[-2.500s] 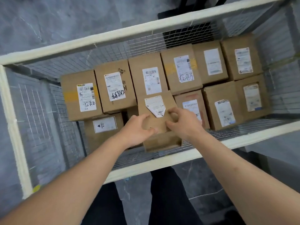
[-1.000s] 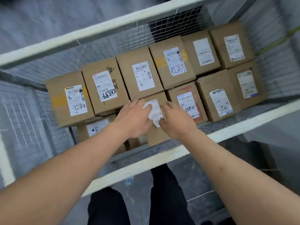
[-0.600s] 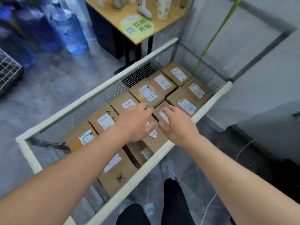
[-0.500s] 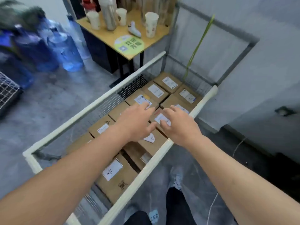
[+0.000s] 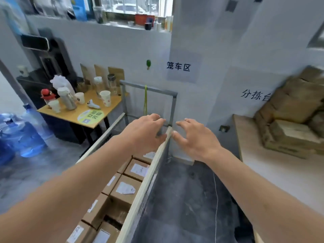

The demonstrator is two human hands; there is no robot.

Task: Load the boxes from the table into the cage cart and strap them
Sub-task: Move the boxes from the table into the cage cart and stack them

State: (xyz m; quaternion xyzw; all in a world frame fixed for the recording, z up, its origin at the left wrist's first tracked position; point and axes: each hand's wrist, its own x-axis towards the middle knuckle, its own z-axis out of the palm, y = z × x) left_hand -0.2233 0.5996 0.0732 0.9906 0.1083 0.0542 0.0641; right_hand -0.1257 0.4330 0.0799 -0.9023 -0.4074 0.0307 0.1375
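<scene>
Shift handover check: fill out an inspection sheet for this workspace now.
Surface: pale sorting table at right, its near part bare.
Job's things: labelled boxes sit packed in the cage cart; a stack of boxes waits on the table; green strap hangs at the cart's far end frame.
Clutter: paper cups and bottles on the wooden side table.
Grippers: left hand and right hand open, holding nothing.
Cables: thin cord on the floor.
Surroundings: water jugs at left; wall signs.
</scene>
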